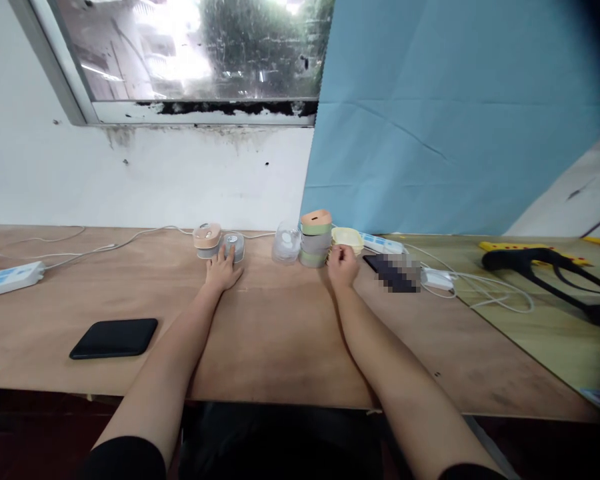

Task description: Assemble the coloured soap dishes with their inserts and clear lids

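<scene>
White cable (pixel 167 228) behind small containers (pixel 207 237)

so there's an upright stack of tubs (pixel 315 241), peach over green and grey, with a pale yellow tub (pixel 349 236) just beside it at 3 o'clock and a low grey tub (pixel 237 241) sitting flat well apart at 9 o'clock

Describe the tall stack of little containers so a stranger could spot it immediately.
Find the blue sheet on the wall, then the table below its left end. The stack stands just left of the right hand. It rises above the clear container beside it, with a peach top over green and grey layers.
</scene>
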{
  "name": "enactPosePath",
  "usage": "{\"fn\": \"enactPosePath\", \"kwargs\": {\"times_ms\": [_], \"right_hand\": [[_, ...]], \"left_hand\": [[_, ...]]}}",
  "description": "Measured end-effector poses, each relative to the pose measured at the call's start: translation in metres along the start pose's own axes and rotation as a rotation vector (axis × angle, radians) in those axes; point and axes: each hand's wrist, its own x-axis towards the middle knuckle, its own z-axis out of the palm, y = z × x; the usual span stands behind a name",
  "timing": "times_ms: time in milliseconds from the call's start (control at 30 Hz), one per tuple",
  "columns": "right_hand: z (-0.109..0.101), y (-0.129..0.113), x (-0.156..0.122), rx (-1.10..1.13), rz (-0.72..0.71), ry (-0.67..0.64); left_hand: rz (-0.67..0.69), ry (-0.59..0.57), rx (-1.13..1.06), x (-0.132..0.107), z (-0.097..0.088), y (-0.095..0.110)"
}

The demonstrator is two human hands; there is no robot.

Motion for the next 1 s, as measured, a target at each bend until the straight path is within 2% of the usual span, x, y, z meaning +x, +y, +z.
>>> {"fn": "enactPosePath", "kwargs": {"times_ms": [67, 133, 233, 300, 433, 533, 700, 1000], "right_hand": [[-0.008, 0.015, 0.010, -0.038, 0.113, 0.088], [-0.016, 0.024, 0.015, -0.073, 0.171, 0.109], [-0.021, 0.030, 0.018, -0.112, 0.198, 0.066], [-0.019, 0.030, 0.017, -0.128, 0.197, 0.004], [-0.011, 0.030, 0.014, -0.120, 0.163, -0.112], [-0.008, 0.032, 0.014, -0.100, 0.115, -0.131], [-0.010, 0.033, 0.015, -0.094, 0.118, -0.114], [-0.006, 0.033, 0.013, -0.041, 0.152, -0.044]], "left_hand": [[-0.018, 0.032, -0.025, -0.003, 0.000, 0.000], [-0.040, 0.090, -0.065, -0.007, -0.001, 0.000], [-0.061, 0.167, -0.147, -0.014, -0.003, -0.003], [-0.024, 0.176, -0.220, -0.018, -0.005, -0.005], [0.159, 0.046, -0.313, -0.023, -0.006, -0.003], [0.274, -0.010, -0.276, -0.025, -0.007, 0.005], [0.317, -0.051, -0.246, -0.030, -0.008, 0.014], [0.349, -0.074, -0.221, -0.035, -0.006, 0.014]]}}
